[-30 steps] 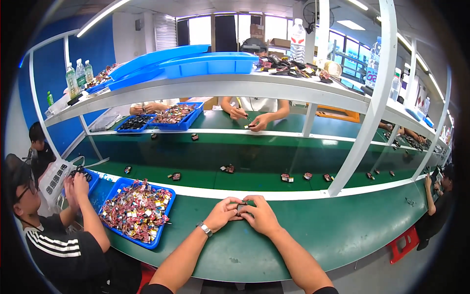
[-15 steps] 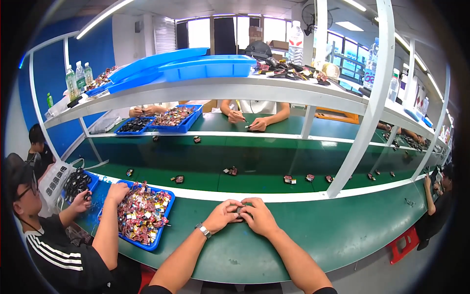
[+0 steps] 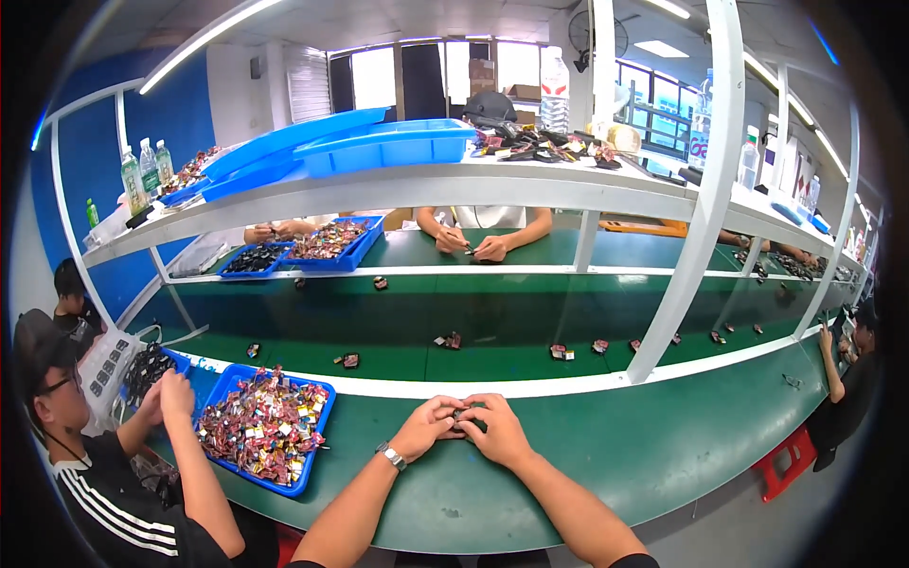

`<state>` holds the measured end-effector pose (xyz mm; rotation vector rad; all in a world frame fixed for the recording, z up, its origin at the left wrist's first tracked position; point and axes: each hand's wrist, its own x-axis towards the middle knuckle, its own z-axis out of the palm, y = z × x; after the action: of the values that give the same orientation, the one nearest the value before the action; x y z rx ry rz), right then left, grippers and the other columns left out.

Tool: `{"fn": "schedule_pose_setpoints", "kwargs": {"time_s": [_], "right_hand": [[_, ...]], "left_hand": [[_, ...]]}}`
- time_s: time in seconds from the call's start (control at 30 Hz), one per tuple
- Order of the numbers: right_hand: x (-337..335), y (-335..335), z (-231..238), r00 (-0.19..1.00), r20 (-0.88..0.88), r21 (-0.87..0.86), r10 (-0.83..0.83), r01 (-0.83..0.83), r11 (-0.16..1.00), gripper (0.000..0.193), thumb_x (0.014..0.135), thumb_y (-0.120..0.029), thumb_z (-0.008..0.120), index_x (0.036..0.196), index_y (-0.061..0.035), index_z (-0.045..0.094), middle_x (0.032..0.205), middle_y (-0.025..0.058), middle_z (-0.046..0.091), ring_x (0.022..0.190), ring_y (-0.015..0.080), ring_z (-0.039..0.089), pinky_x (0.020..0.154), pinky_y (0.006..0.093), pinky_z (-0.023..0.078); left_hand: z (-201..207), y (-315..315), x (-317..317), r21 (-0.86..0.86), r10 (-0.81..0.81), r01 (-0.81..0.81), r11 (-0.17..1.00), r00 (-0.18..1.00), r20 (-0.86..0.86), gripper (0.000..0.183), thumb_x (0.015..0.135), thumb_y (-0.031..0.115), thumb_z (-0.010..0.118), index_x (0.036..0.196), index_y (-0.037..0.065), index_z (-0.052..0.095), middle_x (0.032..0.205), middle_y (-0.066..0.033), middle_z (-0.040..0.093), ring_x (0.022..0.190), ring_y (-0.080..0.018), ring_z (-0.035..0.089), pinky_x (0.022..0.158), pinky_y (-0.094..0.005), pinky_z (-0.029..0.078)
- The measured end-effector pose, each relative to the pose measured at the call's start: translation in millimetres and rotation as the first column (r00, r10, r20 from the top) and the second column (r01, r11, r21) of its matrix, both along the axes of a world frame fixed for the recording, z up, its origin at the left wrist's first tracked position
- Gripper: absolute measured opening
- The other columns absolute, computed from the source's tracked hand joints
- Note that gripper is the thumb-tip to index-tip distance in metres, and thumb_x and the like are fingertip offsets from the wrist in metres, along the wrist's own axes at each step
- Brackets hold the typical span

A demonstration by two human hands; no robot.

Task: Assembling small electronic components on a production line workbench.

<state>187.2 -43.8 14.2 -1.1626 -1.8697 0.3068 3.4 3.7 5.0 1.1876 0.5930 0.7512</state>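
Observation:
Over the green bench, my two hands meet near its far edge. My left hand, with a metal watch at the wrist, has its fingers closed at a small dark part. My right hand pinches the same part from the other side. Fingers cover most of it, so its exact kind cannot be made out. Left of my left forearm is a blue tray heaped with small electronic pieces in maroon, white and yellow.
A co-worker sits at the left, hands together beside a pile of black parts. Beyond my hands, a dark green conveyor belt carries scattered small pieces. A white shelf frame spans overhead, bearing blue trays and bottles.
The co-worker's near hand has left the tray of pieces and joined the other hand. My hands stay together around the small dark part, fingers slightly shifted. The view has tilted a little.

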Motion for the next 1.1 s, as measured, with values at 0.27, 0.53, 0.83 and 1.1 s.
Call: {"fn": "schedule_pose_setpoints", "kwargs": {"time_s": [0.27, 0.53, 0.83, 1.1], "right_hand": [[-5.3, 1.4, -1.3, 1.000, -0.014, 0.032, -0.003, 0.003, 0.999, 0.013, 0.078, -0.010, 0.070, 0.092, -0.0078, 0.071, 0.114, 0.0056, 0.060, 0.110, 0.0264, 0.054, 0.092, 0.0375, 0.048], [-11.8, -0.7, -4.6, 0.994, -0.101, 0.072, -0.049, 0.056, 0.996, 0.014, 0.077, -0.008, 0.072, 0.092, -0.0087, 0.072, 0.112, 0.0053, 0.061, 0.107, 0.0257, 0.056, 0.089, 0.0368, 0.049], [-11.6, -1.3, 2.7, 0.981, -0.195, 0.044, -0.011, 0.020, 0.999, 0.019, 0.075, -0.006, 0.073, 0.094, -0.0104, 0.073, 0.120, 0.0069, 0.059, 0.113, 0.0268, 0.053, 0.093, 0.0386, 0.048], [-13.7, -7.1, 9.2, 0.994, -0.099, 0.171, -0.054, 0.070, 0.983, 0.019, 0.073, -0.003, 0.072, 0.092, -0.0080, 0.071, 0.117, 0.0074, 0.060, 0.112, 0.0284, 0.054, 0.088, 0.0389, 0.049]], "left_hand": [[-6.7, 4.4, -3.8, -0.031, 0.005, -0.005, 1.000, 1.000, 0.019, 0.028, 0.096, 0.001, 0.046, 0.124, 0.006, 0.047, 0.121, -0.0080, 0.058, 0.111, -0.0171, 0.059, 0.095, -0.0343, 0.052], [-7.9, 4.3, -4.7, -0.028, 0.009, -0.008, 1.000, 0.998, 0.065, 0.026, 0.096, 0.003, 0.049, 0.122, 0.006, 0.048, 0.123, -0.0082, 0.058, 0.111, -0.0169, 0.059, 0.094, -0.0331, 0.051], [-6.6, 1.9, -2.4, -0.070, -0.007, 0.022, 0.997, 0.980, 0.201, 0.020, 0.096, 0.010, 0.057, 0.114, 0.007, 0.050, 0.133, -0.0138, 0.053, 0.116, -0.0212, 0.058, 0.097, -0.0387, 0.050], [-15.1, 4.4, -4.0, -0.060, -0.049, 0.072, 0.996, 0.948, 0.314, 0.021, 0.094, 0.005, 0.058, 0.113, 0.009, 0.050, 0.133, -0.0123, 0.055, 0.118, -0.0230, 0.056, 0.099, -0.0418, 0.048]]}}
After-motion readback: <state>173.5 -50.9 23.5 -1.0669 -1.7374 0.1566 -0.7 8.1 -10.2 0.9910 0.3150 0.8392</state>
